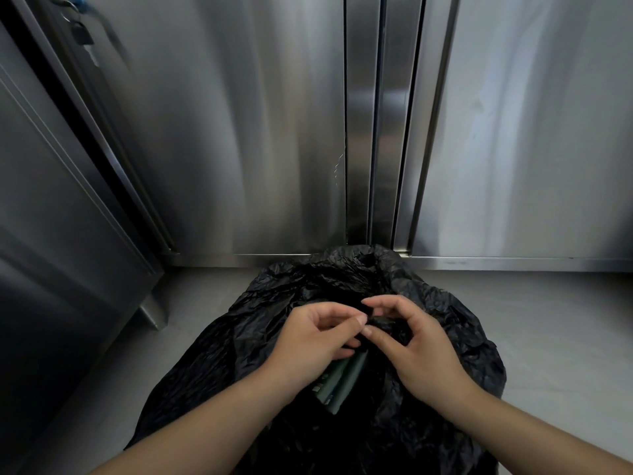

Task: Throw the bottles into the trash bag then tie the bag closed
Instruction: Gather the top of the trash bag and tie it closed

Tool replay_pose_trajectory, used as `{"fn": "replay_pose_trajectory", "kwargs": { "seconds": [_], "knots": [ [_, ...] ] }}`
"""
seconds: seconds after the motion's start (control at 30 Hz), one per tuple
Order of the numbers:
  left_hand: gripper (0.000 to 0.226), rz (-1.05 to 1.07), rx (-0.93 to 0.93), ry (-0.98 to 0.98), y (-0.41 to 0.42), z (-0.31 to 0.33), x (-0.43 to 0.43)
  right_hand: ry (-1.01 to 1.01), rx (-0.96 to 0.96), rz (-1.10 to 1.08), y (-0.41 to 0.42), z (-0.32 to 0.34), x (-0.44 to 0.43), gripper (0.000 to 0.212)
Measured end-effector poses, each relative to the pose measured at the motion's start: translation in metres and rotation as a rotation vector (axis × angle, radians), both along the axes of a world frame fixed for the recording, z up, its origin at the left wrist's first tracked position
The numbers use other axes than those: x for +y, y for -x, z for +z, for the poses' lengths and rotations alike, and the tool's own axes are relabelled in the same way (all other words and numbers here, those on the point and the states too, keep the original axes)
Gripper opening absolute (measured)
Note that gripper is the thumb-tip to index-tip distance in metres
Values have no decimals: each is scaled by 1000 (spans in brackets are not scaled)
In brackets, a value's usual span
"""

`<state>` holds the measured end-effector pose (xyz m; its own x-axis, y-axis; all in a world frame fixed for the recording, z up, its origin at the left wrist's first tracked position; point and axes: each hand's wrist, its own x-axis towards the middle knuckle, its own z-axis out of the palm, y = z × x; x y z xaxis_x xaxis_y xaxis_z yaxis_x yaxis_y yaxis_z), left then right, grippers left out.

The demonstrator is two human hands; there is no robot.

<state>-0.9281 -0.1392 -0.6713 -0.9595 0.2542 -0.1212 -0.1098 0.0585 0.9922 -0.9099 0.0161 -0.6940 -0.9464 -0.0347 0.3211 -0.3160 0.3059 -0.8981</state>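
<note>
A crumpled black trash bag (445, 323) sits on the floor in front of me. Through a gap in its mouth I see part of a green bottle (342, 378) lying inside. My left hand (311, 341) and my right hand (414, 347) are together over the middle of the bag, fingertips nearly touching. Both pinch folds of black plastic at the bag's opening. The rest of the bag's contents is hidden by the plastic.
Stainless steel cabinet doors (239, 132) stand right behind the bag, with a keyed lock (77, 22) at the upper left. Another steel unit with a leg (154, 310) is on the left. Grey floor (548, 320) lies around the bag.
</note>
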Motion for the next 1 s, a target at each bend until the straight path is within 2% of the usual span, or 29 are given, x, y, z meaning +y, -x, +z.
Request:
{"fn": "replay_pose_trajectory", "kwargs": {
  "seconds": [0.17, 0.37, 0.5, 0.6, 0.77, 0.9, 1.0],
  "knots": [
    [17, 3, 106, 26, 7, -1, -9, -69, -56, 154, -1, -4, -2, 41],
    [17, 2, 249, 127, 16, -4, -27, -69, -63, 214, 2, -1, -5, 27],
    [20, 15, 182, 96, 20, -13, -34, -71, -95, 232, 5, -2, -8, 22],
    [23, 20, 138, 82, 21, -21, -39, -66, -84, 181, 8, -7, -12, 27],
    [20, 13, 79, 101, 14, -40, -55, -108, -87, 149, 14, -25, -26, 3],
    [12, 14, 12, 157, 10, -57, -79, -178, -115, 141, 18, -42, -38, 3],
    [15, 74, -9, 205, 18, -65, -109, -181, -106, 94, 28, -47, -39, 9]
  ]
}}
